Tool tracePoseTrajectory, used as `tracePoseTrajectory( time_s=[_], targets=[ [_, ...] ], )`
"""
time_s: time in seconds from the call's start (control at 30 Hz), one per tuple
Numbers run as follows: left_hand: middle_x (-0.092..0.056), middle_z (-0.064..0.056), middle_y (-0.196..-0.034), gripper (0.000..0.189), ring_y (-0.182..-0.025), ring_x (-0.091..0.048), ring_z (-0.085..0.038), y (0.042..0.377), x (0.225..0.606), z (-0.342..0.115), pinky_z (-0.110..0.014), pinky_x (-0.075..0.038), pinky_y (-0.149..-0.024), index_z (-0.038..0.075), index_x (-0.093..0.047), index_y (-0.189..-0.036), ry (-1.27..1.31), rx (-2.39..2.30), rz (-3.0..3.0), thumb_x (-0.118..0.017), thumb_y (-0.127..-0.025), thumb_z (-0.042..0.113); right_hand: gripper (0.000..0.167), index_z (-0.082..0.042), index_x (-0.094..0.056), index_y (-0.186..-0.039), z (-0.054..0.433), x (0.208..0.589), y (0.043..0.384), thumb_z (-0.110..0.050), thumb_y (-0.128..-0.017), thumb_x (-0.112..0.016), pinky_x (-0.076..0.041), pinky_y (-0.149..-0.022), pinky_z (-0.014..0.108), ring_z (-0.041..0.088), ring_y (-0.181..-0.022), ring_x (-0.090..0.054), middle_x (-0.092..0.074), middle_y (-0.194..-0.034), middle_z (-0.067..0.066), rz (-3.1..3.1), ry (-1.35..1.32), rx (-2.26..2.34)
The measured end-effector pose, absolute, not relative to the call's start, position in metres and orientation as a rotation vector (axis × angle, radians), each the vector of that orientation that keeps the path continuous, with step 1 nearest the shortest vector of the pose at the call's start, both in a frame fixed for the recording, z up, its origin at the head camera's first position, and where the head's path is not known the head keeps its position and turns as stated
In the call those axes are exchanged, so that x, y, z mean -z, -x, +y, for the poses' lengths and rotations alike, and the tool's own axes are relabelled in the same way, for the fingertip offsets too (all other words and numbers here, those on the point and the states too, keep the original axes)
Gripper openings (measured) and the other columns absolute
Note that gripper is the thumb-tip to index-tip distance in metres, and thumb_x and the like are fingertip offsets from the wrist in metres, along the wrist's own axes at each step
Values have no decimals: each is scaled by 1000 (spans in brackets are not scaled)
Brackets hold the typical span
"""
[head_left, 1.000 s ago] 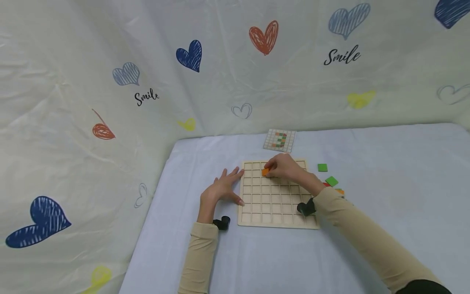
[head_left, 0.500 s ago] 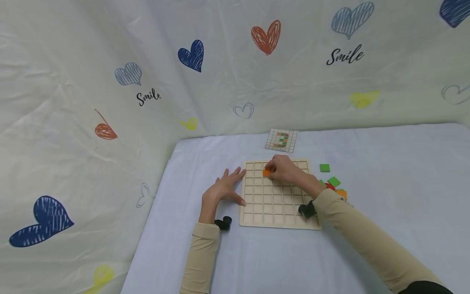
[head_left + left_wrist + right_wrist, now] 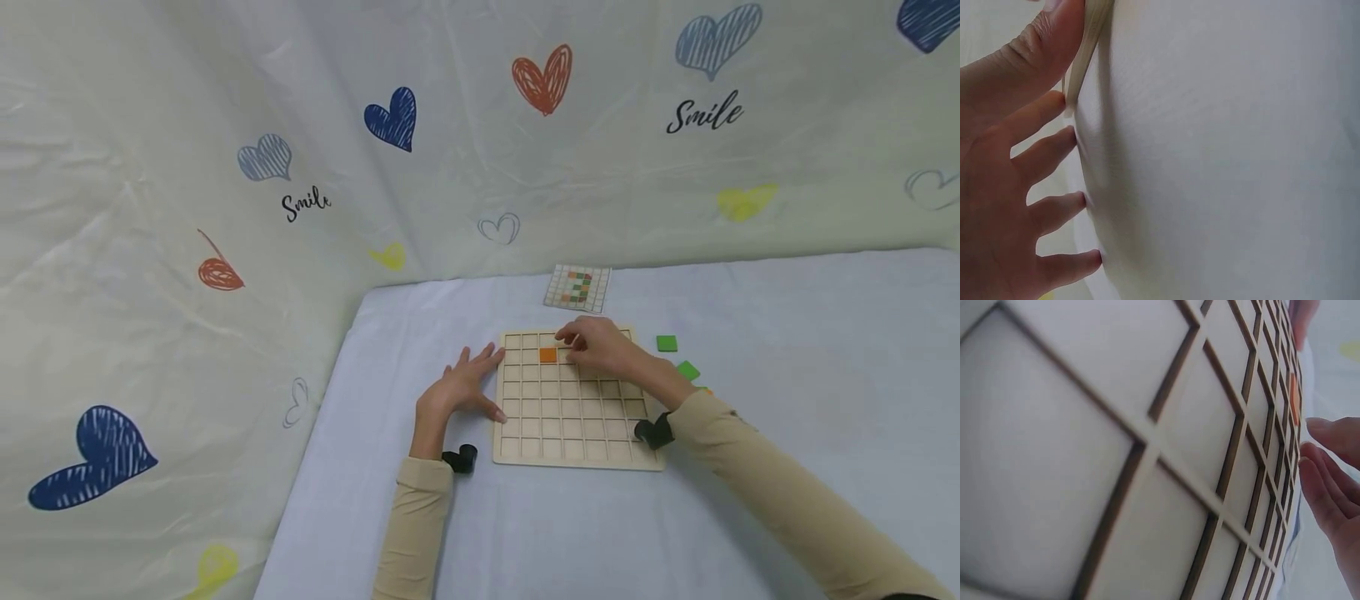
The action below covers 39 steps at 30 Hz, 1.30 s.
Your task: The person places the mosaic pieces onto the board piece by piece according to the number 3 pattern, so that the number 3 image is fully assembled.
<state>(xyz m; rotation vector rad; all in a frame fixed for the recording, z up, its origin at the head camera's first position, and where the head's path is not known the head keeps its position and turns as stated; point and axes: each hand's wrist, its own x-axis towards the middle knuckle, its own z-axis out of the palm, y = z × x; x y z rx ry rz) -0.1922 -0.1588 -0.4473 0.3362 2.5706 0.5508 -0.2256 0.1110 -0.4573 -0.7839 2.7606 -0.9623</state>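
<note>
A wooden grid board (image 3: 570,429) lies flat on the white cloth. One orange square tile (image 3: 548,356) sits in a cell of its second row from the far side. My left hand (image 3: 455,392) rests at the board's left edge, fingers spread; its thumb touches that edge in the left wrist view too. Just right of the orange tile, my right hand (image 3: 603,346) hovers over the board with nothing between thumb and fingers. In the right wrist view, a gap separates the thumb and fingertips (image 3: 1313,464), apart from the tile (image 3: 1294,400).
Behind the board lies a pattern card (image 3: 577,288) printed with a small coloured grid. To the right are a green tile (image 3: 667,343) and another green tile (image 3: 687,371), with more tiles partly hidden by the right forearm. A cloth backdrop with hearts (image 3: 542,81) rises behind.
My right hand has let go of the orange tile, which stays in its cell, and has drawn back a little to the right. The left hand has held its place.
</note>
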Motion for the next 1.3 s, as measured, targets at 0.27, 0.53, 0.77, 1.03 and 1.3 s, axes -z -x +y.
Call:
tracePoseTrajectory(
  time_s=[0.27,0.53,0.77,1.03,1.3],
  targets=[
    [-15,1,-173,117,-160,0,-38,191,449,-157,-68,-9,-124,23,-27,-165,-335,-564,2567,-96,-70,28,27,6,-73,-117,139,457,217,2,-90,-69,-57,-73,39,25,-85,-68,-73,-102,16,2793,762,947],
    [-15,-1,-173,117,-160,0,-39,191,446,-157,-68,-9,-124,21,-27,-165,-339,-563,2564,-96,-71,27,26,6,-72,-117,171,457,213,1,-91,-70,-58,-74,42,28,-88,-67,-71,-105,17,2819,677,937],
    [-15,-1,-173,117,-160,0,-39,191,447,-157,-68,-9,-124,21,-28,-165,-330,-583,2561,-96,-70,28,29,6,-71,-120,196,452,207,-2,-92,-69,-56,-74,38,28,-91,-63,-70,-109,19,2822,521,912],
    [-15,-2,-173,116,-160,-1,-40,190,447,-156,-70,-10,-123,20,-27,-165,-359,-573,2562,-96,-71,28,37,11,-65,-125,218,455,206,-6,-92,-70,-52,-90,58,42,-104,-61,-65,-115,29,2896,422,782],
    [-14,-1,-174,116,-160,1,-38,191,446,-158,-68,-9,-124,21,-27,-165,-336,-554,2555,-95,-72,27,37,13,-64,-122,229,461,208,-7,-91,-71,-53,-88,56,40,-98,-57,-60,-115,32,2892,355,742]
  ],
)
